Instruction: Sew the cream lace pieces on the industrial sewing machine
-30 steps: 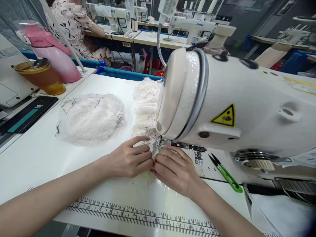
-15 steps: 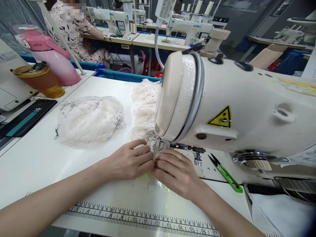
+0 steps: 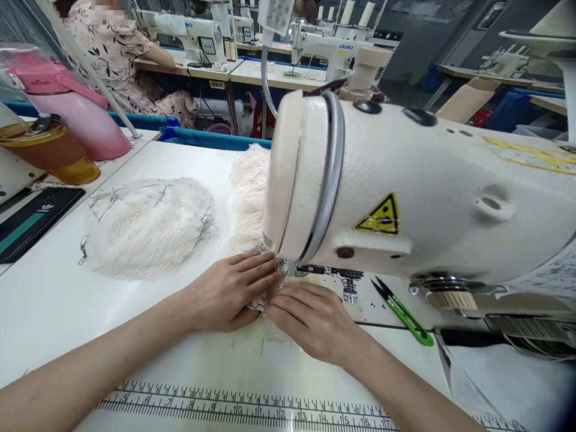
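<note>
White lace fabric (image 3: 250, 207) lies in a gathered strip beside and under the head of a sewing machine (image 3: 382, 180). My left hand (image 3: 231, 291) rests on the near end of the lace, fingers together over it and thumb tucked below. Just to its right, my right hand (image 3: 310, 318) pinches the edge of the same lace in front of the presser area. The fingertips of both hands nearly meet. Needle and presser foot are mostly hidden behind the machine head and my fingers.
A rounded pile of lace pieces (image 3: 150, 228) with dark thread ends lies at left. Green thread snips (image 3: 402, 312) lie right of the needle area. A phone (image 3: 38, 219), an amber cup (image 3: 54, 150) and a pink bottle (image 3: 76, 108) stand farther left. Another person (image 3: 103, 60) sits beyond.
My left hand has flattened forward over the lace, and a bit of lace now shows below its fingers. My right hand stays pinched at the edge. The whole view has shifted slightly.
</note>
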Demonstrator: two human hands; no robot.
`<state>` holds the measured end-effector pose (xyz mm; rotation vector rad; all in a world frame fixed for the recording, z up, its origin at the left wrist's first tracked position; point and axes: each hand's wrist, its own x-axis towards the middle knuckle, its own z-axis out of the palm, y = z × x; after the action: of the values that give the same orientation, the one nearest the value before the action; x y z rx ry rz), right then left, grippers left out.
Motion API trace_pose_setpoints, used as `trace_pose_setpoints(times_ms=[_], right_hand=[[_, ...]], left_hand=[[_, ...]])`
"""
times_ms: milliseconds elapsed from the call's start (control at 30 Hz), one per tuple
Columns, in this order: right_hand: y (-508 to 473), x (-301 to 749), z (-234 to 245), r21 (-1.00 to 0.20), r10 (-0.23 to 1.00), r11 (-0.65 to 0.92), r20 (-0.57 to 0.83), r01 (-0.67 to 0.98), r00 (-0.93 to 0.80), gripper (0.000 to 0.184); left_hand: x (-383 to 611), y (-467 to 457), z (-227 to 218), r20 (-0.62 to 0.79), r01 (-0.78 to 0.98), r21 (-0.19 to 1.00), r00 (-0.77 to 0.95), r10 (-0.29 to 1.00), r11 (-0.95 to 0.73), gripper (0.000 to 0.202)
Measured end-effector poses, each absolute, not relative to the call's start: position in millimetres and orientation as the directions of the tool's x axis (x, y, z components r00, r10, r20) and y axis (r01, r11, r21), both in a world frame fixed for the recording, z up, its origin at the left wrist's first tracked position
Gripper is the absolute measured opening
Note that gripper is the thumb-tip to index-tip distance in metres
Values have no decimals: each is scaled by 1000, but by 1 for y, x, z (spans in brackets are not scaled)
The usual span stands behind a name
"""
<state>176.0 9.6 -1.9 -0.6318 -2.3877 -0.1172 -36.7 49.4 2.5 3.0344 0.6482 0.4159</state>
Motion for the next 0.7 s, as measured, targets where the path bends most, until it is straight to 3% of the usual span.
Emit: trace_pose_setpoints(times_ms=[500,700], right_hand=[[10,176,-3,-14,383,872,641,489,-665,17],[10,181,-2,3,438,845,571,535,-694,21]], left_hand=[[-34,51,6,255,425,76,866,430,-902,53],[-30,48,6,276,445,66,852,445,-893,48]])
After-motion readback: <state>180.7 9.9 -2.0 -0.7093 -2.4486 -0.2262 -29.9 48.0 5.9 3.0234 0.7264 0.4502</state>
